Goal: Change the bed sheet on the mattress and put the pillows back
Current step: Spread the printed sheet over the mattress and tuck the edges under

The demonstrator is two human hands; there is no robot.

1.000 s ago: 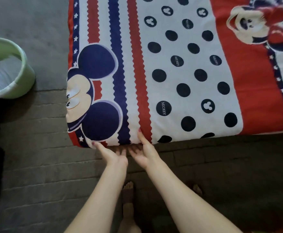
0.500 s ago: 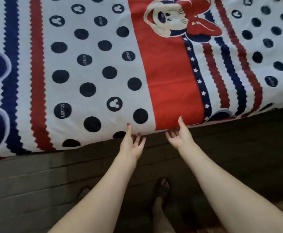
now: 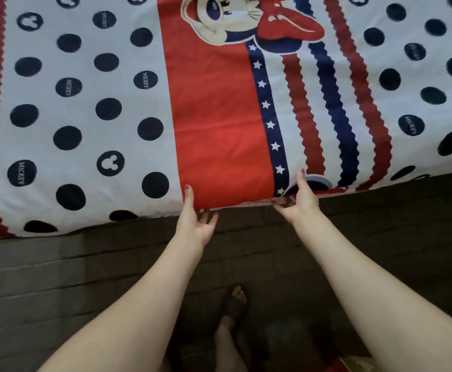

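A bed sheet (image 3: 219, 116) printed with cartoon mice, dark dots and red and blue stripes lies flat over the mattress and fills the upper half of the view. Both hands are at its near edge. My left hand (image 3: 195, 224) has its thumb on top of the red band and its fingers reaching under the edge. My right hand (image 3: 300, 200) sits a little to the right, thumb on the starred blue stripe, fingers curled beneath the edge. No pillows are in view.
The mattress rests low over a dark brick-patterned floor (image 3: 58, 277). My foot in a dark sandal (image 3: 237, 302) stands below the hands. A red and pale object (image 3: 350, 363) pokes in at the bottom right.
Both hands have slid to the right along the near edge of the sheet, from the mouse-head corner to the red band. The green basin at the left has left the view.
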